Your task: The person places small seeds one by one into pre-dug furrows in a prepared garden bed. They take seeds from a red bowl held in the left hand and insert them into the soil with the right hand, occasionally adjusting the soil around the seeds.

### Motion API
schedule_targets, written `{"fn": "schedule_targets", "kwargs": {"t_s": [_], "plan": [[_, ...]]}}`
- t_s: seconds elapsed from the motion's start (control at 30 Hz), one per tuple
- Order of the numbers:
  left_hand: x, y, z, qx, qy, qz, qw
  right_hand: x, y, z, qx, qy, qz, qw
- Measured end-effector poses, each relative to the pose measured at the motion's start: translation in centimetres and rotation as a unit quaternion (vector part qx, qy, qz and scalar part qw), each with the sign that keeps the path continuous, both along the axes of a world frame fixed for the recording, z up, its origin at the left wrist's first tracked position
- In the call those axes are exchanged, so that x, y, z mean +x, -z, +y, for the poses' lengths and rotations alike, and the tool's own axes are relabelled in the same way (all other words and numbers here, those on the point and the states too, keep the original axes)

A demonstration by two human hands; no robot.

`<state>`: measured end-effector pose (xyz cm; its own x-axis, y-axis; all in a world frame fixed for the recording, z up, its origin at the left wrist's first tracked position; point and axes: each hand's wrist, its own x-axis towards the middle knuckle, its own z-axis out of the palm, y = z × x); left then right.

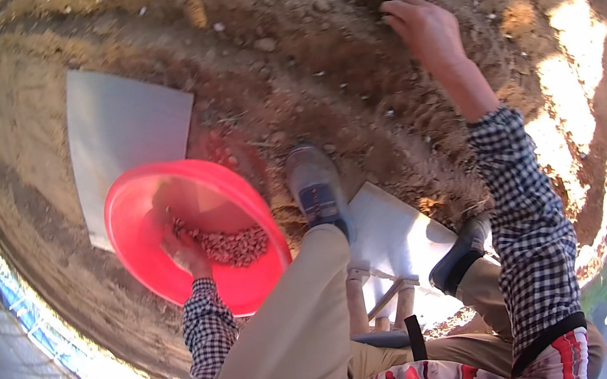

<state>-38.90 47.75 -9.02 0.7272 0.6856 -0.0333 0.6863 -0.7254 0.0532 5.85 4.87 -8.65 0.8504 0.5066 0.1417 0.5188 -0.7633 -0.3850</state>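
My left hand (183, 249) reaches into a red plastic basin (248, 292), its fingertips among the pinkish-brown seeds (236, 247), which look like peanut kernels. Whether it grips any of them is hidden. The basin tilts beside my left knee, and the seeds lie heaped along one side. Out over the furrowed soil (365, 89), my right hand (426, 27) is held low with thumb and fingers bunched together. Anything between those fingertips is too small to make out. Small pale bits are scattered over the soil around it.
A flat grey sheet (126, 120) lies partly behind the basin. Another grey sheet (391, 226) is between my shoes (314, 181), by the wooden legs (404, 305) of a low stool. Small stones (265, 44) dot the ground. Bright sunlit soil (560, 86) lies at the right.
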Motion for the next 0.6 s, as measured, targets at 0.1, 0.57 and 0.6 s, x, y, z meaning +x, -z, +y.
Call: {"fn": "schedule_targets", "kwargs": {"t_s": [0.1, 0.57, 0.6], "plan": [[0.1, -1.1, 0.1, -0.030, -0.029, -0.021, 0.999, -2.1, -3.1, 0.6, 0.085, 0.003, 0.043, 0.995], [23.3, -15.9, -13.4, -0.857, -0.126, -0.283, 0.412, -10.4, -9.7, 4.5, 0.328, -0.066, 0.240, 0.911], [25.5, -14.9, -15.4, -0.890, -0.123, -0.236, 0.369, -9.9, -9.3, 4.0, 0.340, -0.044, 0.221, 0.913]]}}
